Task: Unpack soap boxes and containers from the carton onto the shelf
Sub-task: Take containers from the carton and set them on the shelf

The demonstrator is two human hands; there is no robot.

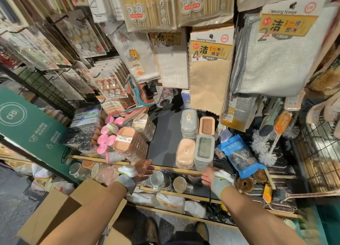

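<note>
My left hand point(143, 168) hovers open and empty at the shelf's front edge point(165, 167), just below a stack of peach soap boxes point(127, 141) labelled SOAP BOX. My right hand point(207, 177) is open too, palm down, in front of a peach container stack point(185, 152) and a grey container stack point(204, 152). Behind those stand another grey stack point(189, 123) and a pink box with a brown lid point(207, 125). The brown carton point(60, 213) sits open on the floor at lower left, its inside hidden by my left forearm.
Pink round tubs point(106, 140) and wrapped metal items point(82, 134) crowd the shelf's left. A blue scourer pack point(237, 152) and white brushes point(263, 147) lie right. Cleaning towels point(209, 70) hang overhead. Glass cups point(158, 178) fill the lower shelf. A green carton flap point(27, 123) juts in from the left.
</note>
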